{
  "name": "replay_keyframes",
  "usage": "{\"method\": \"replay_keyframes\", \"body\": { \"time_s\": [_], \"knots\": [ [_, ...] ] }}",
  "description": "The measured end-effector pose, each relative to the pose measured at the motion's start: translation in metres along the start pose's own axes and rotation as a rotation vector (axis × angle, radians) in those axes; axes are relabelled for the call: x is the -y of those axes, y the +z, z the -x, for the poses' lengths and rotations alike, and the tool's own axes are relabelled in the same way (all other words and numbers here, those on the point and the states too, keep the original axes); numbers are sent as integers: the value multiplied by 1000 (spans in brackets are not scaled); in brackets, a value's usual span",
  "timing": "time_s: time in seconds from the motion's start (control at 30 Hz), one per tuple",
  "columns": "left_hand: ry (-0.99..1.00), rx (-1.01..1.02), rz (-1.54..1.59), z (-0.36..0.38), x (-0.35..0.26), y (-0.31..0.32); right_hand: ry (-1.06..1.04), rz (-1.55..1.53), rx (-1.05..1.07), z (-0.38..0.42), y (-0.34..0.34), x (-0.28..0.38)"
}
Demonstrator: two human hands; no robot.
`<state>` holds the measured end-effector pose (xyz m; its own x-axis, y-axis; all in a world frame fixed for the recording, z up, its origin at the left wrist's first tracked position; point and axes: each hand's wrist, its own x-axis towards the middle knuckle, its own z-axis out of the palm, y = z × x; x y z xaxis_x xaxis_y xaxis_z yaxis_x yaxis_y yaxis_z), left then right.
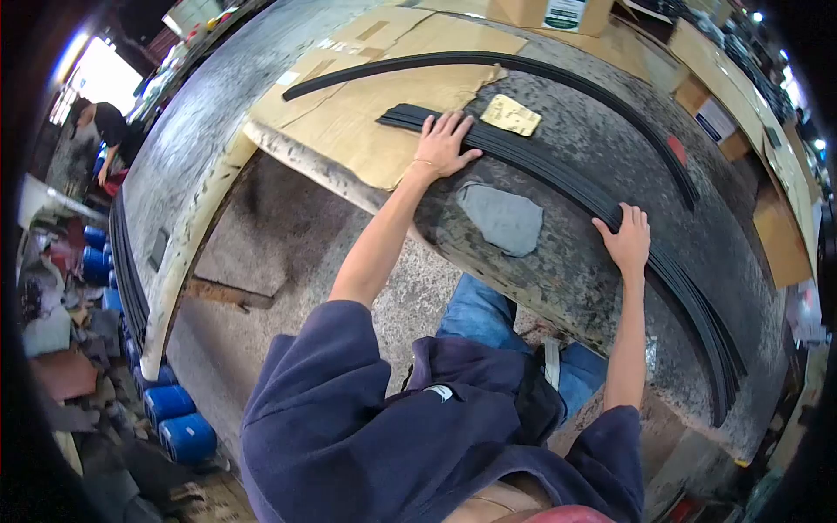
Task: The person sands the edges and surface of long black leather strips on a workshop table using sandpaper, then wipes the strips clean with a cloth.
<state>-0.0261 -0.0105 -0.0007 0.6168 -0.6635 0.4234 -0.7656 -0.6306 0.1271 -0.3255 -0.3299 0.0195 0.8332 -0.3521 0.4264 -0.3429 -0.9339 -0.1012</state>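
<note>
1. Grey cloth piece [501, 220]: one, lying near the edge of the mottled table [567, 292].
2. Black strip bundle [545, 167]: one, lying across the table under both hands, its strips fanning out at the right end. Strip count isn't resolving.
3. Left hand [443, 146] is resting on it, fingers slightly spread. Right hand [628, 240] is lying over it, fingers close together, thumb apart; can't tell if it's pinching.
4. Step, my read: hands are steadying and aligning the strips. Next move is calling for even pressure and gathering of the fanned ends.
5. Beyond: one yellow marked block [511, 115], one red piece [677, 149], one cardboard sheet [349, 144], one long curved black strip run [523, 62], possibly several strips stacked.
6. Far left: one co-worker [109, 126], bending.
</note>
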Motion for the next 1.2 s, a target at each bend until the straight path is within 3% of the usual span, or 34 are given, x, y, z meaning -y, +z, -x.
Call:
{"method": "replay_keyframes", "body": {
  "time_s": [0.33, 0.43, 0.47, 0.57, 1.2],
  "knots": [
    [81, -12, -108, -13, 6, 3, 16, -80, -20, 3, -6, 0],
    [93, 38, -75, -12, -1, -10, 57, -115, 31, 6, -21, 4],
    [82, 87, -77, -14, -1, -11, 25, -143, -85, 9, -10, 0],
    [8, 206, -155, -17, 14, 0, 17, -94, -78, 12, -7, -1],
    [100, 184, -287, -36, 50, 19, 100, -151, 1, 12, -1, 1]
  ]
}}
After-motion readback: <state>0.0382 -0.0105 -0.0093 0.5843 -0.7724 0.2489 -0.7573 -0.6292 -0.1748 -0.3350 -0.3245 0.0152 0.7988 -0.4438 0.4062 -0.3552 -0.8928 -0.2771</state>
